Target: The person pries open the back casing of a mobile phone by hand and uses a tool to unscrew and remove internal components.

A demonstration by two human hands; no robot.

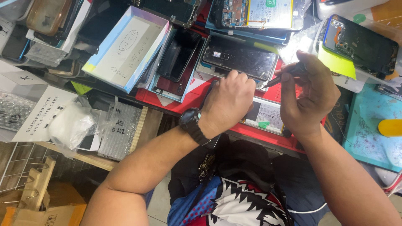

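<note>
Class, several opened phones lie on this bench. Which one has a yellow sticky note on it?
The opened phone at the far right, above the right hand. A yellow note sticks to its lower left corner; the others have none.

Black wristwatch (190, 121); yellow sticky note (336, 62); teal mat (368, 129); red tray (201, 98); pastel-edged white box (125, 48).

bench (209, 94) | red top | opened phones (238, 57), white box (125, 48), teal mat (368, 125)

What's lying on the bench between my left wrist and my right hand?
In the head view, an opened phone with its pale battery showing lies between them, partly hidden under the left hand and right hand.
</note>
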